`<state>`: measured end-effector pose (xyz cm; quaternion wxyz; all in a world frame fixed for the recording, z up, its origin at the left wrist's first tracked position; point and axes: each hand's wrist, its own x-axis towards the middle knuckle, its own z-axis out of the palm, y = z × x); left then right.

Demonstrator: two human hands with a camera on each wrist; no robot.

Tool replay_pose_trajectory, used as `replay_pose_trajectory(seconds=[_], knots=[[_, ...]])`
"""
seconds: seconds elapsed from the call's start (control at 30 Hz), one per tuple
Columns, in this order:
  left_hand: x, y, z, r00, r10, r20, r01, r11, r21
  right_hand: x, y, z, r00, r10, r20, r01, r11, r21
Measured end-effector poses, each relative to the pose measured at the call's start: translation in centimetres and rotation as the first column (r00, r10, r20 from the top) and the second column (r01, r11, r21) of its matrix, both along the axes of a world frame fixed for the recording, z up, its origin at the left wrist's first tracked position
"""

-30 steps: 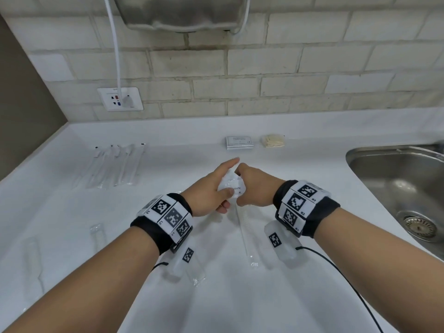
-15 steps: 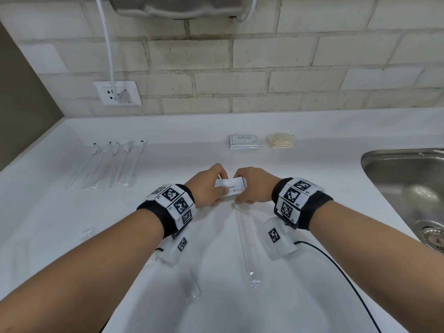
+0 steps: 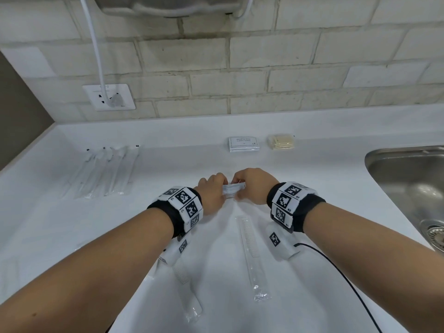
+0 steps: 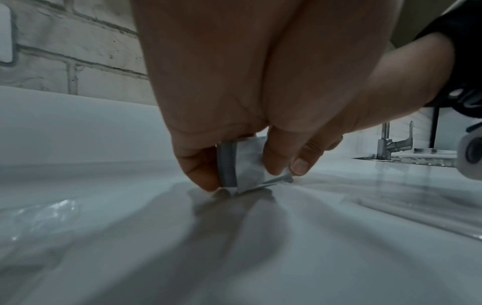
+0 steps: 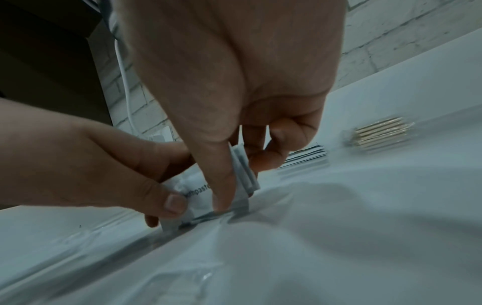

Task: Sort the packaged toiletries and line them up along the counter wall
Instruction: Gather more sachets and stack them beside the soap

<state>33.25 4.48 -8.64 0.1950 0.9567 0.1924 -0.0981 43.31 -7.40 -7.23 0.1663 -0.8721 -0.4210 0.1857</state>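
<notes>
Both hands hold a small stack of white toothpaste sachets (image 3: pixel 233 189) upright on its edge on the white counter (image 3: pixel 312 179). My left hand (image 3: pixel 212 192) pinches the sachets' left end (image 4: pixel 234 167), thumb in front. My right hand (image 3: pixel 249 186) pinches the right end (image 5: pixel 242 175) between thumb and fingers. Near the wall lie a stack of shampoo sachets (image 3: pixel 243 144), a bundle of wrapped toothpicks (image 3: pixel 281 141) and a row of several wrapped toothbrushes (image 3: pixel 105 171). Two wrapped combs (image 3: pixel 249 251) (image 3: pixel 185 284) lie in front of me.
A steel sink (image 3: pixel 408 179) is sunk into the counter at the right, with a tap (image 4: pixel 391 142) beyond it. A wall socket (image 3: pixel 109 97) with a white cable sits on the brick wall. A black cable (image 3: pixel 341 280) trails from my right wrist.
The sachets have come down from a raised, flat-on hold to standing on edge on the counter. Both hands dropped with them and curled tighter round the ends.
</notes>
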Motion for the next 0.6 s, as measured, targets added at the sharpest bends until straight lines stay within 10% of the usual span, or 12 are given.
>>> replay_pose_trajectory(seconds=[0.13, 0.6], knots=[[-0.17, 0.13, 0.24, 0.989, 0.004, -0.149, 0.02, 0.987, 0.157, 0.0, 0.26, -0.2, 1.0, 0.001, -0.023, 0.0, 0.999, 0.037], [0.29, 0.91, 0.94, 0.992, -0.031, -0.118, 0.033, 0.999, 0.018, -0.68, 0.48, 0.29, 1.0, -0.013, -0.024, 0.012, 0.999, -0.035]])
